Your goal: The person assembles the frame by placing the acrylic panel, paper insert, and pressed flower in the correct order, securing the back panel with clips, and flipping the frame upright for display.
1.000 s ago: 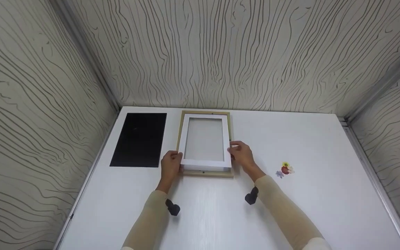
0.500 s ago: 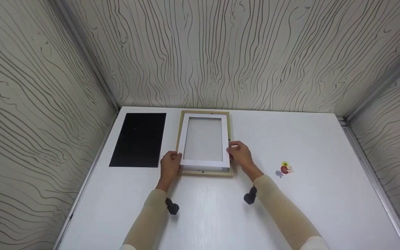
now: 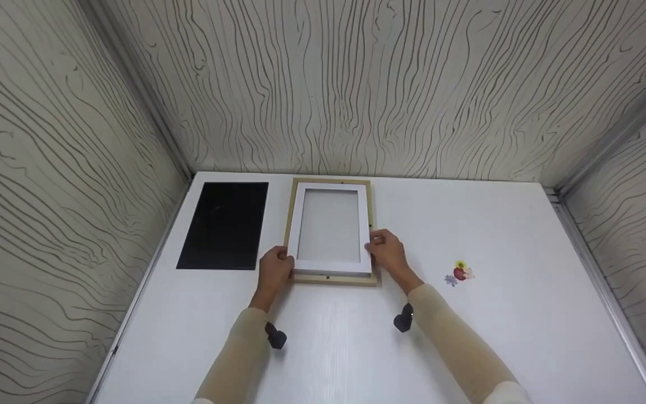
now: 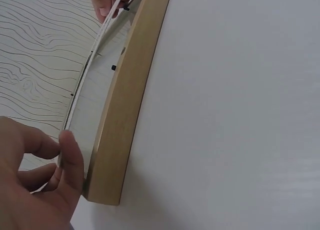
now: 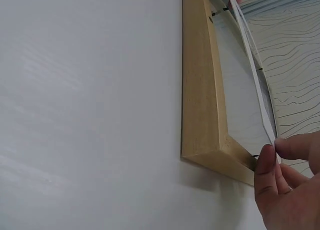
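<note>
A white picture mat [image 3: 328,266] with a rectangular window is held over a light wooden picture frame [image 3: 351,280]. My left hand [image 3: 274,271] pinches the mat's left edge near its front corner, and my right hand [image 3: 390,253] pinches the right edge. Both wrist views show the thin mat [image 4: 84,79] tilted, its near edge raised above the wooden frame [image 5: 202,84]. Thumb and fingers of the left hand [image 4: 42,175] close on the mat beside the frame's corner. On the other side the right hand [image 5: 295,175] grips it likewise.
A black rectangular panel [image 3: 223,225] lies flat left of the frame. Small flower shapes [image 3: 460,274], yellow, red, pale and lilac, lie to the right on the white table [image 3: 491,224]. Patterned walls [image 3: 323,84] enclose the table's back and sides. Small black tabs [image 4: 114,67] stick out inside the frame.
The mat's near edge has come slightly lower and closer to the frame's front bar. Both hands have shifted a little toward the body, still holding it.
</note>
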Available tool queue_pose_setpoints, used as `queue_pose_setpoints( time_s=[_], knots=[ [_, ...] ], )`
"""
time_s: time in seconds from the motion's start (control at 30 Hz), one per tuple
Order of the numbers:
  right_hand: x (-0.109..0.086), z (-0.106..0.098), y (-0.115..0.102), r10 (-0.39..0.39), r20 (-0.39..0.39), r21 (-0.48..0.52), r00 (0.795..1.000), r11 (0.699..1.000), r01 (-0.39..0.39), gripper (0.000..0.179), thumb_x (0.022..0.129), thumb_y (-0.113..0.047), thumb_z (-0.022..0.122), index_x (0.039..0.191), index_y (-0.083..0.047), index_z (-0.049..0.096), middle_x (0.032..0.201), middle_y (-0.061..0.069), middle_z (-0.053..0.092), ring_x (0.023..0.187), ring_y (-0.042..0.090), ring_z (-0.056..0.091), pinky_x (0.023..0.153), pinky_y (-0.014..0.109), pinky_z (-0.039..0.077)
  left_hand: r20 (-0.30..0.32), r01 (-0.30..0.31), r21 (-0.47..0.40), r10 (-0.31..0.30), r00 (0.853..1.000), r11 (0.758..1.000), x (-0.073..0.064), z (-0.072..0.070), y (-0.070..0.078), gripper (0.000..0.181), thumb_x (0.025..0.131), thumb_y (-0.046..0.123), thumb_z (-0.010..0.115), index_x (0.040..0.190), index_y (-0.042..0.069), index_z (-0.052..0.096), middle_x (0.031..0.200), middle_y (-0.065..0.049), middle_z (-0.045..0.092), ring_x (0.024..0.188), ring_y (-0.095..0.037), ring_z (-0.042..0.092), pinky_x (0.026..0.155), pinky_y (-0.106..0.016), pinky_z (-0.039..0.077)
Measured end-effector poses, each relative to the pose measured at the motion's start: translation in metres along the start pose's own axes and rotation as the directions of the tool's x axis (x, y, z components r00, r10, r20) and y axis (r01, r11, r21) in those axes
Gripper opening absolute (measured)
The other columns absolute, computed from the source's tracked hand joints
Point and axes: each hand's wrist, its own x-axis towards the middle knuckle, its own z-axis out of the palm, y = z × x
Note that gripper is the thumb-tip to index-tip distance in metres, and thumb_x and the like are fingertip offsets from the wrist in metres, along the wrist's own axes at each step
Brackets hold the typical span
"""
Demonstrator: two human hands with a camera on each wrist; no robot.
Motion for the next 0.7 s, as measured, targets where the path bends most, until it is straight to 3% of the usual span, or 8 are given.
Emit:
queue_pose_setpoints(
  time_s=[0.2, 0.43, 0.7],
  knots=[
    [-0.0004, 0.0019, 0.0, -0.049, -0.026, -0.067, 0.998, 0.997, 0.047, 0.03, 0.098, -0.008, 0.069, 0.126, 0.003, 0.067, 0.11, 0.018, 0.072, 0.096, 0.027, 0.071, 0.077, 0.03, 0.058, -0.017, -0.042, 0.073, 0.043, 0.999, 0.996, 0.0004, 0.0014, -0.0002, 0.034, 0.097, 0.004, 0.062, 0.129, -0.007, 0.065, 0.099, -0.013, 0.067, 0.073, -0.016, 0.063, 0.061, -0.028, 0.053],
    [-0.0022, 0.001, 0.0017, -0.078, -0.022, -0.093, 0.997, 0.993, 0.075, 0.03, 0.097, -0.007, 0.07, 0.125, 0.003, 0.067, 0.111, 0.019, 0.071, 0.1, 0.03, 0.071, 0.082, 0.035, 0.06, -0.062, -0.086, 0.234, 0.103, 0.993, 0.969, -0.0008, 0.002, 0.0009, 0.03, 0.096, 0.008, 0.065, 0.123, -0.004, 0.07, 0.101, -0.011, 0.064, 0.091, -0.023, 0.06, 0.079, -0.039, 0.055],
    [-0.0028, 0.0021, 0.0058, -0.092, -0.028, -0.096, 0.995, 0.991, 0.089, 0.029, 0.093, -0.003, 0.075, 0.12, 0.003, 0.066, 0.104, 0.017, 0.069, 0.095, 0.028, 0.069, 0.078, 0.032, 0.057, -0.068, -0.072, 0.285, 0.095, 0.993, 0.956, -0.002, 0.002, -0.0024, 0.026, 0.097, 0.009, 0.069, 0.122, 0.0, 0.071, 0.1, -0.01, 0.063, 0.087, -0.021, 0.06, 0.076, -0.038, 0.054]
  ],
)
